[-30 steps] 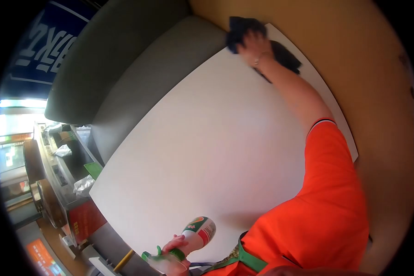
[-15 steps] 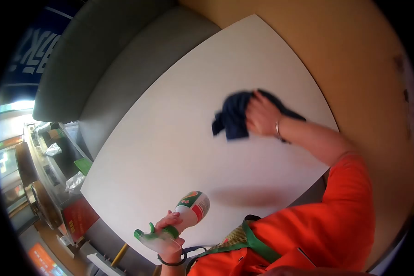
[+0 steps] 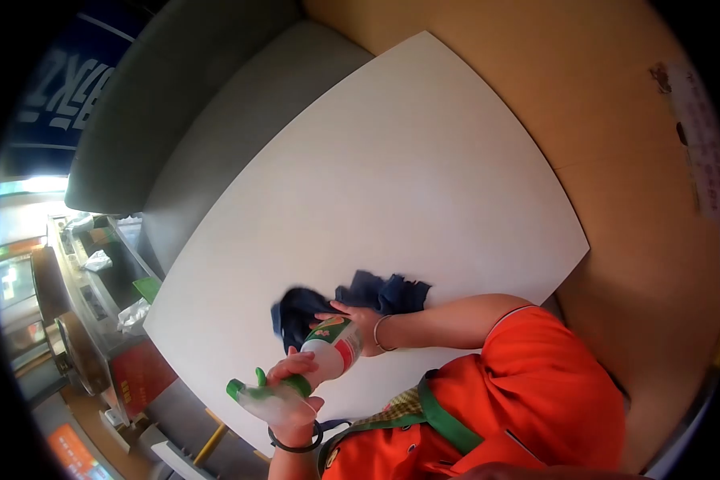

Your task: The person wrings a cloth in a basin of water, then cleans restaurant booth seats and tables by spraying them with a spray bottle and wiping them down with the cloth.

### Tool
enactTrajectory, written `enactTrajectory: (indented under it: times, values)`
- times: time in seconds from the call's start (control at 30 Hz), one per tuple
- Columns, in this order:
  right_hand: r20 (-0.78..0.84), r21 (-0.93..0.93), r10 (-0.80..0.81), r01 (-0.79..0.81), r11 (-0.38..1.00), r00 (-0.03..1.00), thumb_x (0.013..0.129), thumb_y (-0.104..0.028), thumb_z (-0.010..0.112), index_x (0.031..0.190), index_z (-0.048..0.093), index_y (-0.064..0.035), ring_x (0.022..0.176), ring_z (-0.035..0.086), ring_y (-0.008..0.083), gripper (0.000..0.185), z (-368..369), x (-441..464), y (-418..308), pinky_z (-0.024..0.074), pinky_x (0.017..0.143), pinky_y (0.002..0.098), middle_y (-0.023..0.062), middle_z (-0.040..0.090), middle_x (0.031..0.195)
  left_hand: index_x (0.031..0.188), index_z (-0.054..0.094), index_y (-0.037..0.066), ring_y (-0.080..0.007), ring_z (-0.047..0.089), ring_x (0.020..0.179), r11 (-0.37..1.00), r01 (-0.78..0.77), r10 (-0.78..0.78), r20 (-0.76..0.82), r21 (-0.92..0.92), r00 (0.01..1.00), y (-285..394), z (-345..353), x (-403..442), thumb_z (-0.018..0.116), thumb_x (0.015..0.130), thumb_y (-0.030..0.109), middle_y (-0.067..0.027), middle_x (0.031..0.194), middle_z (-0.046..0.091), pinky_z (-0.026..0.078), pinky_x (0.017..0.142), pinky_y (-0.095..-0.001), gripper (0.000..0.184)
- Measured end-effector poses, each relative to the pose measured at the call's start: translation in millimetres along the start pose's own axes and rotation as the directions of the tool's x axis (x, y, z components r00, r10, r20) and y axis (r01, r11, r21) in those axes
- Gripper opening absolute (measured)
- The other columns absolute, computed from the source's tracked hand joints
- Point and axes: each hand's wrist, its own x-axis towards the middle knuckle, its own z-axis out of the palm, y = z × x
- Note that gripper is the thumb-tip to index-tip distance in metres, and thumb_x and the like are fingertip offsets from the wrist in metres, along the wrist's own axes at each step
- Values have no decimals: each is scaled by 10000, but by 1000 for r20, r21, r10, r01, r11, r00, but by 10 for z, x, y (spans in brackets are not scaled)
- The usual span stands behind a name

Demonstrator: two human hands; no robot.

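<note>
My left hand (image 3: 294,410) is wrapped round the neck of a spray bottle (image 3: 332,356), a white bottle with a green trigger head and a green and red label. The bottle is tilted, its base toward the table. Just behind that base, my right hand (image 3: 366,324) presses a bunched dark blue cloth (image 3: 388,293) onto the white table (image 3: 368,184), near its close edge. Part of the right hand and its fingers are hidden by the bottle.
A grey padded bench (image 3: 240,104) runs along the table's far left side. A tan wall (image 3: 624,192) borders the right side. At left stands a cart or counter (image 3: 96,300) with crumpled white wrappers (image 3: 133,314) and a red panel (image 3: 140,376).
My right hand has swept the cloth from the table's right-middle back toward me and to the left, beside the bottle. My left hand keeps the bottle in nearly the same spot.
</note>
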Motion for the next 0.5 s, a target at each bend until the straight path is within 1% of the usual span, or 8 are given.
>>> enactTrajectory:
  times: [0.03,0.13,0.2,0.27,0.3,0.4,0.43,0.5]
  values:
    - [100,-23,-62,65,998,993,844,-290,419,1172,489,-126,1210,342,229,373,16,14,13,180,1046,483,65,445,1240,841,516,18,-264,534,960,1000,-2,2,-7,7,1000,5,2,18,553,802,362,-112,836,568,197,1046,-434,348]
    - [-277,-75,271,-302,950,922,804,-215,456,1036,554,-116,1010,469,227,271,-483,-170,830,257,981,471,49,551,1033,868,534,20,-271,529,993,998,11,-15,54,69,998,-3,-81,57,648,727,402,-113,897,584,227,1031,-435,424]
    - [-402,-130,540,-630,766,739,822,-223,432,1080,530,-111,1031,464,228,297,-957,-538,1673,281,959,469,59,542,1057,970,551,59,-257,524,1058,977,-12,-24,169,211,985,-104,-136,84,781,576,368,-59,986,603,227,1019,-475,551]
    - [-574,-164,665,-863,479,478,876,-237,347,1305,336,-122,1182,387,228,444,-1103,-1100,2287,273,985,470,72,372,1334,1009,547,46,-256,524,1052,972,6,-57,208,234,976,-143,-155,38,771,590,349,-55,1022,592,212,1030,-470,564]
    - [-582,-92,753,-945,315,307,893,-242,308,1348,275,-121,1260,307,218,471,-1077,-1408,2565,241,1020,479,58,252,1419,1022,547,45,-253,523,1049,976,79,-117,184,202,976,-159,-171,-31,766,593,313,-57,1037,587,203,1037,-464,552]
    - [-553,60,833,-995,75,30,886,-282,322,1350,268,-104,1295,236,280,500,-990,-1386,2452,231,1020,500,112,239,1417,1078,526,41,-239,524,1036,986,124,-143,182,110,973,-255,-412,-241,715,566,100,-62,1071,575,207,1044,-445,549]
    - [-455,-58,869,-980,188,194,856,-293,378,1329,308,-92,1281,248,315,519,-1057,-990,2076,252,999,507,135,265,1398,1066,521,33,-239,524,1035,977,95,-133,201,189,971,-247,-445,-256,708,563,89,-63,1059,576,216,1042,-450,540]
    - [-445,-186,653,-776,602,613,811,-304,450,1286,384,-82,1263,274,312,528,-691,-141,1325,247,991,508,124,300,1382,1054,516,26,-239,524,1033,960,68,-133,230,271,964,-151,-459,-352,701,559,77,-64,1048,578,226,1040,-456,531]
